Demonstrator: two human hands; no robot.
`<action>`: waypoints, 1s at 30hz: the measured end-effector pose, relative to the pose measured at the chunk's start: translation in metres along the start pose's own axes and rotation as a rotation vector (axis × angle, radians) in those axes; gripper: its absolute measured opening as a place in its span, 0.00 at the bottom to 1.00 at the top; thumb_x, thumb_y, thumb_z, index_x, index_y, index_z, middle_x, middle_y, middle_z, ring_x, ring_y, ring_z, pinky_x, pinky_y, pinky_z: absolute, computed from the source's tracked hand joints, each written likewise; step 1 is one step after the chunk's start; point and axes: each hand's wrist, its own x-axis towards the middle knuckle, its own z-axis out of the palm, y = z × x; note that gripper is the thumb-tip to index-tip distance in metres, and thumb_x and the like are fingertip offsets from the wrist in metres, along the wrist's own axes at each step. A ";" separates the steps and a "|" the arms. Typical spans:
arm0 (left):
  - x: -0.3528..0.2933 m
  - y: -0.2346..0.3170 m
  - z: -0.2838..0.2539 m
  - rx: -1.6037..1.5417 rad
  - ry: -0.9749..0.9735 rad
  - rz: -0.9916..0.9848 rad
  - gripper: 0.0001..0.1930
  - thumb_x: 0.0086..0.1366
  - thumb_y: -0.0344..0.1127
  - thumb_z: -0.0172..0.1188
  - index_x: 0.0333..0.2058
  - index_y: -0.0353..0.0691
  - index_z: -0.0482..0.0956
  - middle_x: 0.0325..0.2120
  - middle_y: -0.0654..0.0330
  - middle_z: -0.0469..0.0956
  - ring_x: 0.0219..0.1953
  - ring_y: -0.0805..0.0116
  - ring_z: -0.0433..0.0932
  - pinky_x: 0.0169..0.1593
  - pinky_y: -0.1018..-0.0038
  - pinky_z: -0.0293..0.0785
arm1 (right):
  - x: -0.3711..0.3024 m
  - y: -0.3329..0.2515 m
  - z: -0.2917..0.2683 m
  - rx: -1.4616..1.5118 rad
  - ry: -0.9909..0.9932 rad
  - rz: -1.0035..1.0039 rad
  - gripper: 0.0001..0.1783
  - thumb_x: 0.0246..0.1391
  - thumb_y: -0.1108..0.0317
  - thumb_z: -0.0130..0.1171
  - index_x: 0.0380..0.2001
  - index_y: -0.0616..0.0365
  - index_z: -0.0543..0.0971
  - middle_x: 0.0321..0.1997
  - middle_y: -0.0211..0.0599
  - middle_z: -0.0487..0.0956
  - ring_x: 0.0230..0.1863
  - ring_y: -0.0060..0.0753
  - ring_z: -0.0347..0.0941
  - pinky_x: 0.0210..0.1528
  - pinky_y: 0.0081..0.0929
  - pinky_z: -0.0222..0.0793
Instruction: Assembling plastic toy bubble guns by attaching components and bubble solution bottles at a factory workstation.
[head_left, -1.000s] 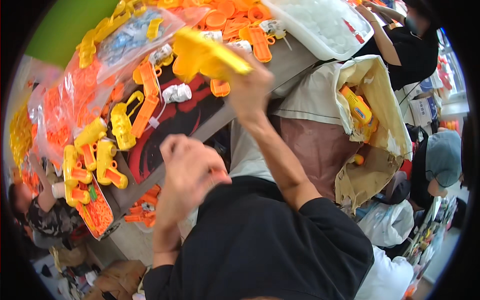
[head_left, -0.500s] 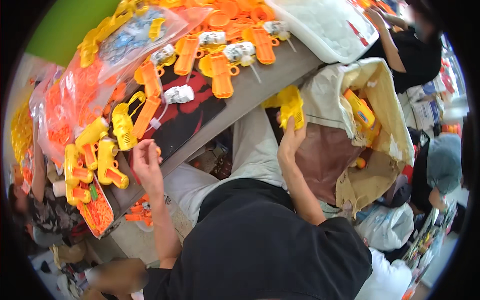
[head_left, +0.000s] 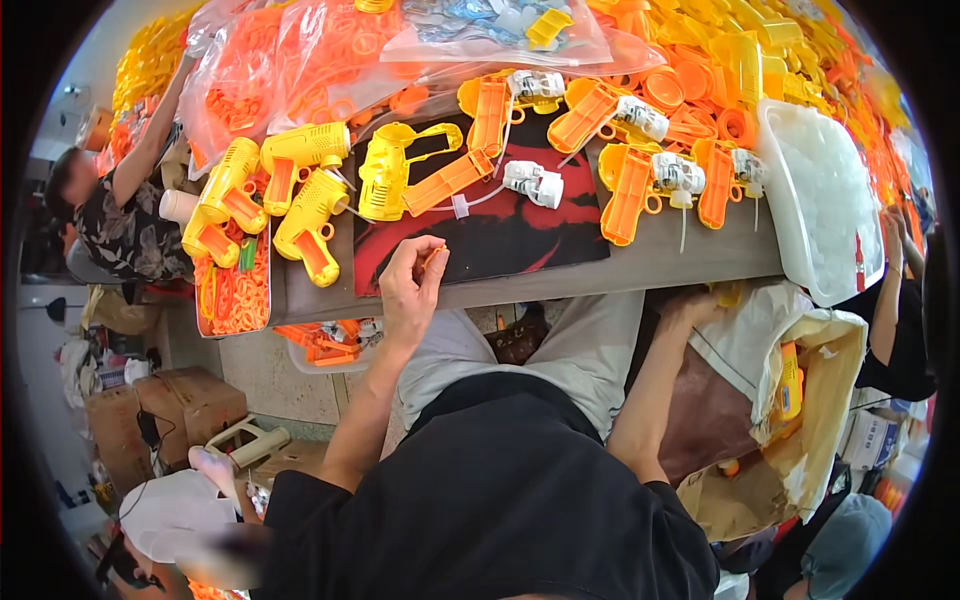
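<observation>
My left hand (head_left: 408,300) is raised at the front edge of the table, with thumb and fingers pinched on a small orange plastic piece (head_left: 432,258). My right hand (head_left: 698,306) reaches down beside the table's edge, against a yellow plastic part (head_left: 728,293); its fingers are mostly hidden. Before my left hand, on a black and red mat (head_left: 480,250), lies an opened yellow toy gun shell (head_left: 385,172) with an orange handle (head_left: 448,182). A thin cord leads from there to a white motor-like unit (head_left: 534,184).
Assembled yellow toy guns (head_left: 310,225) lie left, above a tray of small orange parts (head_left: 232,300). Orange-handled halves (head_left: 628,195) with white units line the right. A white tub (head_left: 815,210) and a torn sack (head_left: 835,350) stand right. Other people work at both sides.
The view has swung left. My right hand, which held a yellow shell in plain sight, is now lower by the table's edge. My left hand still pinches the orange piece.
</observation>
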 end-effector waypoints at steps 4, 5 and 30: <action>-0.001 -0.005 0.002 0.059 0.020 0.035 0.06 0.69 0.30 0.62 0.42 0.35 0.79 0.28 0.67 0.76 0.27 0.82 0.70 0.33 0.83 0.68 | -0.003 -0.001 0.018 0.035 0.083 -0.075 0.24 0.63 0.65 0.56 0.60 0.61 0.71 0.63 0.41 0.73 0.61 0.42 0.71 0.64 0.42 0.68; 0.000 -0.008 0.008 0.027 0.044 0.058 0.06 0.69 0.30 0.62 0.42 0.35 0.79 0.28 0.67 0.76 0.26 0.83 0.70 0.32 0.83 0.68 | 0.005 -0.002 0.015 0.000 0.071 -0.099 0.24 0.63 0.65 0.56 0.60 0.61 0.71 0.63 0.41 0.73 0.61 0.42 0.71 0.65 0.42 0.68; 0.041 0.033 0.004 0.197 0.104 0.283 0.06 0.65 0.26 0.59 0.41 0.36 0.75 0.31 0.55 0.72 0.30 0.60 0.75 0.35 0.68 0.73 | -0.004 0.030 -0.039 -0.693 -0.423 -0.361 0.23 0.63 0.68 0.54 0.60 0.61 0.72 0.65 0.47 0.70 0.64 0.48 0.66 0.68 0.42 0.63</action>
